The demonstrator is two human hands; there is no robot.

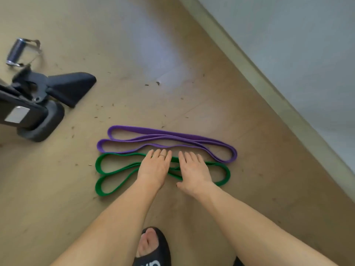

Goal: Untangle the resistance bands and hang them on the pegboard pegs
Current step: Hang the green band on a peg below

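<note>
1. On the floor [134, 54], just short of the wall [288, 35], the green band [107, 167] lies folded in loops, touching the purple band [172, 135] along its far side.
2. Left hand [155, 166] and right hand [192, 169] rest flat on the green band's middle, fingers straight and together, gripping nothing.
3. Judgement: the step in hand is sorting the green band's crossed strands between the hands.
4. Advice: pin one strand, lift the other clear, and keep the purple band undisturbed.
5. Condition: both bands are flat, wide, unbroken rubber loops; the purple one is folded neatly.
6. No pegboard is in view.
</note>
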